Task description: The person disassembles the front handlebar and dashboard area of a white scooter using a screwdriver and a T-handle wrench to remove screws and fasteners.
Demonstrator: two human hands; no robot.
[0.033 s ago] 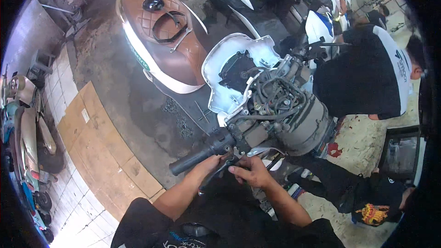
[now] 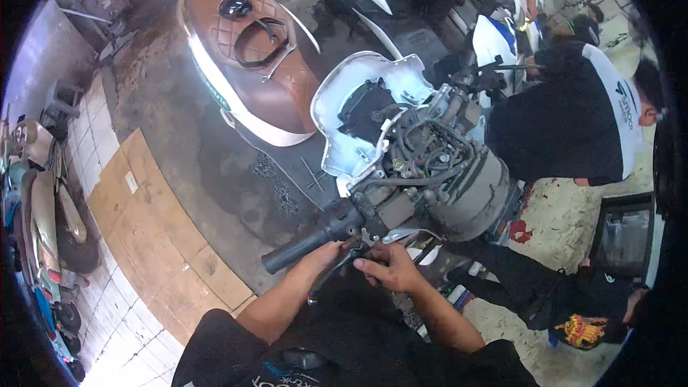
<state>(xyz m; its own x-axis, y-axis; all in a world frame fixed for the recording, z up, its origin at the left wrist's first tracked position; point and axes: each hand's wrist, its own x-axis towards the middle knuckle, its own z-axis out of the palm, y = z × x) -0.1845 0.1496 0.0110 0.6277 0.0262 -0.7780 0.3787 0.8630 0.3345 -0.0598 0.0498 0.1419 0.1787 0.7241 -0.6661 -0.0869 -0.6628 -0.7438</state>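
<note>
A partly stripped scooter front stands before me, its black handlebar grip [image 2: 290, 252] pointing left toward my body. Below the grip, a dark brake lever [image 2: 324, 281] slants down to the left. My left hand [image 2: 328, 252] is closed at the lever near its mount, with its fingertips partly hidden. From the right, my right hand [image 2: 390, 269] pinches the same lever near its pivot, thumb on top and fingers curled beneath. Beyond both hands lies an open tangle of wires [image 2: 437, 154], beside a round dusty housing [image 2: 469, 208] and a white fairing [image 2: 335, 129].
A brown quilted scooter seat with white body panels [image 2: 276, 93] stands ahead to the left. Flattened cardboard [image 2: 154, 222] covers floor at left, near parked scooters [image 2: 46, 222]. One person [image 2: 559, 118] bends close by at right; another person [image 2: 573, 294] is low at the lower right.
</note>
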